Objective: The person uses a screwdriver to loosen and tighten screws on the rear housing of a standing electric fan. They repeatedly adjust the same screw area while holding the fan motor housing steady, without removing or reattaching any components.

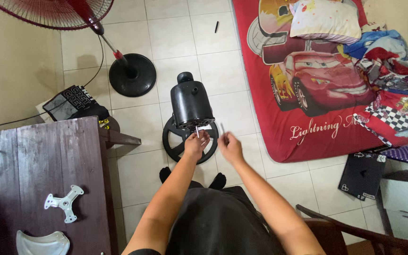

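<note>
1. The fan motor housing (191, 104) stands on the tiled floor (175, 38). Its long axis runs away from the person, with the rounded knob end at the far side and the shaft end pointing back toward the person.
2. The housing is glossy black plastic, barrel-shaped and wider at the near end. It sits over a black ring-shaped guard frame (175, 141) with spokes, which lies flat on the floor beneath it.
3. A thin metal shaft (197, 131) sticks out of the near face of the housing.
4. The left hand (196, 145) is directly below the housing's near end — its fingers are curled closed around the shaft tip, touching it.
5. The right hand (231, 147) is just to the right of the left hand and near the housing's lower right corner. It is pinched closed on a slim screwdriver (222, 128), whose thin shank points up and away from the person.
6. The two hands are close together but not touching, both over the guard frame.
7. At the left a dark wooden bench (38, 156) carries a white three-armed bracket (64, 203) near its near edge and a white curved piece (42, 243) at its near-left corner.
8. A red standing fan (119, 56) is on the floor beyond the bench — a red mattress (308, 118) lies to the right.
</note>
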